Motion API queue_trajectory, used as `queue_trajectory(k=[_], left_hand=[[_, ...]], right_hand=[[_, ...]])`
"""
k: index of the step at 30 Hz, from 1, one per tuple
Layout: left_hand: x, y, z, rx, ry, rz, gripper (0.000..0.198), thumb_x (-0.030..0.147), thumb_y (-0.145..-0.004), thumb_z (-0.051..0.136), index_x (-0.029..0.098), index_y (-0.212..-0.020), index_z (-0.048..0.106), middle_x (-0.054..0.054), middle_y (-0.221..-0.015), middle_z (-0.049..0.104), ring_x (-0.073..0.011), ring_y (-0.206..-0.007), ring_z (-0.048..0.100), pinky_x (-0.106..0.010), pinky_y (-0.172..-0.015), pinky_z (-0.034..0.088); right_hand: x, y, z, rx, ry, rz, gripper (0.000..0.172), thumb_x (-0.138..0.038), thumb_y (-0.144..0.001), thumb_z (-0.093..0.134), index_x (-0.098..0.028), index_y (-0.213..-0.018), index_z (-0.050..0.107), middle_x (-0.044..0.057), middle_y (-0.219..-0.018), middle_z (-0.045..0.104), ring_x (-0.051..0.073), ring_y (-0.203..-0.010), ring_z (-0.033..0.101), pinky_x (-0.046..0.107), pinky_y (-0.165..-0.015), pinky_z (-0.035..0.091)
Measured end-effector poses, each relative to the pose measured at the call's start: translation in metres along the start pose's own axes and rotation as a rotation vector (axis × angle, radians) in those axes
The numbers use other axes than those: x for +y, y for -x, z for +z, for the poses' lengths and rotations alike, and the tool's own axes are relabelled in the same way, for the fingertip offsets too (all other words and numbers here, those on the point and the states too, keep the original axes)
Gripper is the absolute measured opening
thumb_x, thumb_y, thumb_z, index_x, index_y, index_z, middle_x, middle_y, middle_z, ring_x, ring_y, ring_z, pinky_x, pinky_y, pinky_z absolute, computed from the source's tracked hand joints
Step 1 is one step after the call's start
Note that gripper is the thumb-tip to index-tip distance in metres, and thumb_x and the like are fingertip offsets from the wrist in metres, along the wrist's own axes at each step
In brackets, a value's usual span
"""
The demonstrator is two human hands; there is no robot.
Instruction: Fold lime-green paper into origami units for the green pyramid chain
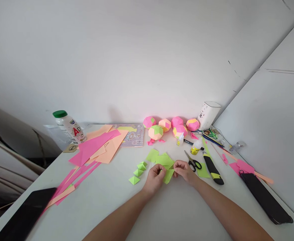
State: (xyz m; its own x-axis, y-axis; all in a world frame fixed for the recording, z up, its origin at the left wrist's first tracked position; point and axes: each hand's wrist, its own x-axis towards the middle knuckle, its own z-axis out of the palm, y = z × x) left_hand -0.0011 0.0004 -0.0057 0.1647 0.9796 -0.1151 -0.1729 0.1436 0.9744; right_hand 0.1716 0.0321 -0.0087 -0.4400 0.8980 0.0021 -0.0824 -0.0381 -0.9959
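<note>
- Left hand: thumb and bent fingers pinch the left side of a green paper piece.
- Right hand: fingertips grasp the same piece at its upper right corner (the exact finger contact is too small to make out).
- The green paper piece lies between the two hands, above the near middle of the white table, just in front of several overlapping green sheets.
- Beside the left hand: a short slanting row of folded green pieces, each rising to a ridge.
- Beside the right hand: scissors, blades slightly apart, with a green square by their black handles; farther right, a black-and-yellow utility knife.
- Behind the hands: two small glue bottles, both upright, and six faceted paper balls in pink, orange, yellow and green, grouped near the wall.
- Left part of the table: pink and orange sheets and strips, partly overlying a patterned booklet; a white bottle with a green cap stands behind them.
- Right edge: a black pouch, near pink scraps.
</note>
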Motion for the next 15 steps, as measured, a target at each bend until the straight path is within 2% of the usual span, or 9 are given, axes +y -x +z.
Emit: queue_trajectory(k=[6, 10, 15], left_hand=[[0.0032, -0.0003, -0.001, 0.053, 0.102, -0.074, 0.031, 0.045, -0.071, 0.058, 0.018, -0.068, 0.043, 0.007, -0.058, 0.036, -0.006, -0.047, 0.031, -0.018, -0.042, 0.024], [0.0015, -0.0005, -0.0012, 0.016, 0.079, -0.036, 0.029, 0.043, -0.072, 0.057, 0.018, -0.069, 0.044, 0.006, -0.057, 0.038, -0.0061, -0.048, 0.032, -0.018, -0.043, 0.026], [0.0008, -0.0002, -0.0003, -0.013, -0.02, 0.008, 0.026, 0.041, -0.073, 0.056, 0.017, -0.07, 0.046, 0.005, -0.058, 0.042, -0.0078, -0.051, 0.036, -0.02, -0.047, 0.029]], right_hand=[[0.0016, -0.002, -0.0001, 0.054, -0.113, -0.058, 0.014, -0.026, -0.079, 0.052, -0.019, -0.068, 0.046, -0.002, -0.053, 0.056, 0.013, -0.052, 0.053, 0.025, -0.049, 0.04], [-0.001, -0.0004, 0.0034, 0.026, 0.006, 0.014, 0.017, -0.033, -0.079, 0.058, -0.018, -0.082, 0.052, -0.002, -0.058, 0.058, 0.013, -0.055, 0.056, 0.024, -0.051, 0.042], [0.0021, 0.0007, 0.0037, -0.022, 0.128, 0.036, 0.019, -0.034, -0.078, 0.061, -0.016, -0.075, 0.057, -0.001, -0.06, 0.058, 0.012, -0.057, 0.056, 0.024, -0.055, 0.044]])
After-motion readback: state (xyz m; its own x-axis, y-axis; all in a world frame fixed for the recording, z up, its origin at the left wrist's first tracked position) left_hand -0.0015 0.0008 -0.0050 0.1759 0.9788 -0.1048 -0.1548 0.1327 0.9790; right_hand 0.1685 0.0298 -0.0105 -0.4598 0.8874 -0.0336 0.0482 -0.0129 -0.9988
